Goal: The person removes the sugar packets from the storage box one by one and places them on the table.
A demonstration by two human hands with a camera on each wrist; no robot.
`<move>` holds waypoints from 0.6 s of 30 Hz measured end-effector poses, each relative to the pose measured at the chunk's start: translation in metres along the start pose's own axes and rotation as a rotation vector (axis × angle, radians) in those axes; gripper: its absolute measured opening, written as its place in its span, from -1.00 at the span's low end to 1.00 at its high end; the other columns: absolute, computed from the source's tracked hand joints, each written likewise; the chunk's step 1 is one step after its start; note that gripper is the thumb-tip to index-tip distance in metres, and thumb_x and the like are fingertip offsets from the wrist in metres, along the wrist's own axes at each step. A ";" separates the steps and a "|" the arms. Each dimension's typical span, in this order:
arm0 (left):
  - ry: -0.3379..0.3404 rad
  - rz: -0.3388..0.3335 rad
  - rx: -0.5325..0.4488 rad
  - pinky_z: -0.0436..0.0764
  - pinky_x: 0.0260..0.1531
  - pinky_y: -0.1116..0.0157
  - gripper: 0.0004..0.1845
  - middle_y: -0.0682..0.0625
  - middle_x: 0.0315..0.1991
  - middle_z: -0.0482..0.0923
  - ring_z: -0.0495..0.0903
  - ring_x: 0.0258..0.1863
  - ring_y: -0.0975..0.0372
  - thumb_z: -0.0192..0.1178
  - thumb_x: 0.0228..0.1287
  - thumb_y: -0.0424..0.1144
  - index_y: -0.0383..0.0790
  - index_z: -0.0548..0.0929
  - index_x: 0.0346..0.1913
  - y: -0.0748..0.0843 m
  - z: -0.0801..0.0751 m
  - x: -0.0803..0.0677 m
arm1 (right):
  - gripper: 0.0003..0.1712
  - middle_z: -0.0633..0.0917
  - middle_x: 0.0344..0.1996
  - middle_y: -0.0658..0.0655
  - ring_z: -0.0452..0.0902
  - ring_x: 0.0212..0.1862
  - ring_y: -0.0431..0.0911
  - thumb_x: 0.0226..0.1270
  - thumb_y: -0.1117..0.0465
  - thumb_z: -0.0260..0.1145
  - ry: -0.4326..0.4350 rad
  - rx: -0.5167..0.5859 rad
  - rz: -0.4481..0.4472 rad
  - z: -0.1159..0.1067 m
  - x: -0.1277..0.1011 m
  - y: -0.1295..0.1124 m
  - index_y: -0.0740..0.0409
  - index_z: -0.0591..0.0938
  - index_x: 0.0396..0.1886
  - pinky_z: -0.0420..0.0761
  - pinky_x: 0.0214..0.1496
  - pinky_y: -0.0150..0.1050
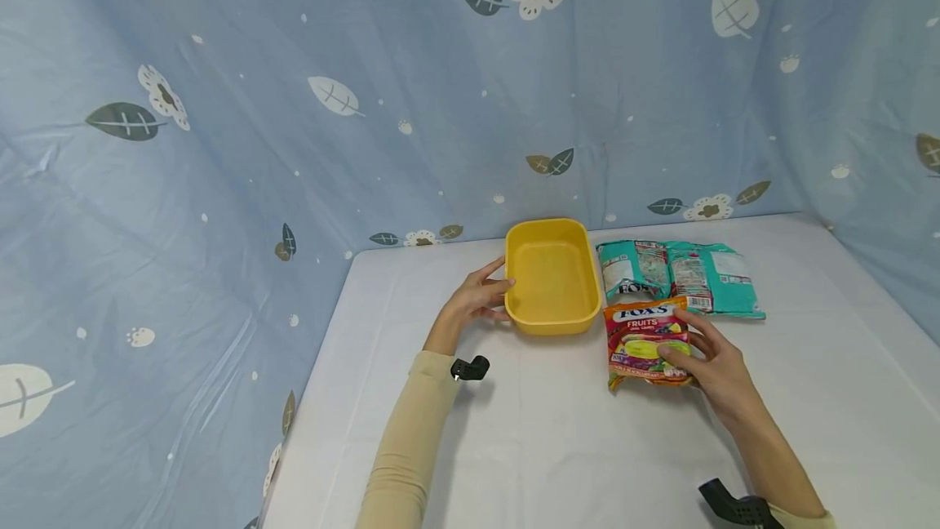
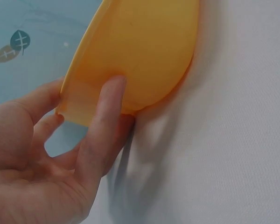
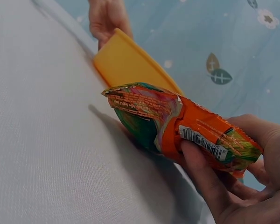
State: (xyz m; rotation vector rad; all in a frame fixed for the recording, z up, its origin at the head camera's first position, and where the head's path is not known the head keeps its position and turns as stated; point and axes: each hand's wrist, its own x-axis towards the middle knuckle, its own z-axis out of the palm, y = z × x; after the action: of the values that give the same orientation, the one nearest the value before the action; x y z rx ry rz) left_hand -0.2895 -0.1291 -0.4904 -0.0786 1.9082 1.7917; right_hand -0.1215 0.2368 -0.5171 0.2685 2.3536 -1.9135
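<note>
A yellow plastic tub (image 1: 552, 272) stands on the white table near the back curtain, with its inside bare. My left hand (image 1: 481, 296) holds its left side, fingers at the rim and against the outer wall (image 2: 149, 51). In my right hand (image 1: 720, 362) is an orange and purple Fox's Fruits candy bag (image 1: 645, 341), gripped by its right edge between thumb and fingers. The bag is tilted close over the table in the right wrist view, its barcode (image 3: 203, 142) beside the thumb. It overlaps the front of a teal candy bag (image 1: 635, 264) in the head view.
A second teal bag (image 1: 716, 277) lies flat at the right of the first, both just right of the tub. A blue curtain (image 1: 441, 104) with leaves and flowers hangs along the back and sides of the white-covered table (image 1: 543, 447).
</note>
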 end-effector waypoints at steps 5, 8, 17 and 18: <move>0.004 0.000 -0.004 0.77 -0.18 -0.06 -0.27 -0.23 0.15 0.52 0.74 -0.12 0.01 0.30 0.31 -0.22 0.37 0.28 0.44 0.001 0.001 -0.001 | -0.12 0.24 0.36 0.23 0.30 0.11 -0.20 0.34 -0.09 0.32 -0.002 0.002 0.008 -0.001 0.001 0.003 -0.34 0.10 0.55 0.70 -0.10 -0.51; 0.007 -0.006 0.000 0.76 -0.16 -0.07 -0.28 -0.22 0.15 0.52 0.74 -0.12 0.02 0.29 0.31 -0.22 0.38 0.28 0.44 0.000 0.001 -0.001 | -0.12 0.22 0.37 0.25 0.27 0.15 -0.16 0.34 -0.10 0.32 0.000 -0.001 0.006 -0.001 0.002 0.005 -0.35 0.11 0.55 0.69 -0.10 -0.53; 0.006 -0.027 -0.007 0.76 -0.13 -0.07 -0.27 -0.22 0.20 0.49 0.74 -0.09 0.02 0.30 0.31 -0.21 0.40 0.28 0.44 0.001 0.001 -0.001 | -0.14 0.16 0.41 0.31 0.20 0.17 -0.21 0.35 -0.07 0.31 0.004 -0.001 -0.011 -0.002 0.002 0.008 -0.31 0.13 0.55 0.63 -0.09 -0.62; 0.004 -0.025 -0.008 0.76 -0.13 -0.07 -0.27 -0.23 0.21 0.49 0.74 -0.09 0.01 0.29 0.32 -0.22 0.40 0.27 0.44 0.001 0.001 -0.001 | -0.14 0.16 0.41 0.31 0.20 0.16 -0.23 0.35 -0.07 0.31 0.004 -0.001 -0.012 -0.002 0.002 0.008 -0.31 0.13 0.55 0.63 -0.08 -0.63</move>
State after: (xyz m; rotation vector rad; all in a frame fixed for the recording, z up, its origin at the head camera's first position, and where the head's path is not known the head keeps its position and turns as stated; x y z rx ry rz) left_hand -0.2886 -0.1280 -0.4886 -0.1085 1.8953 1.7843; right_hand -0.1214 0.2404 -0.5244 0.2584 2.3635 -1.9191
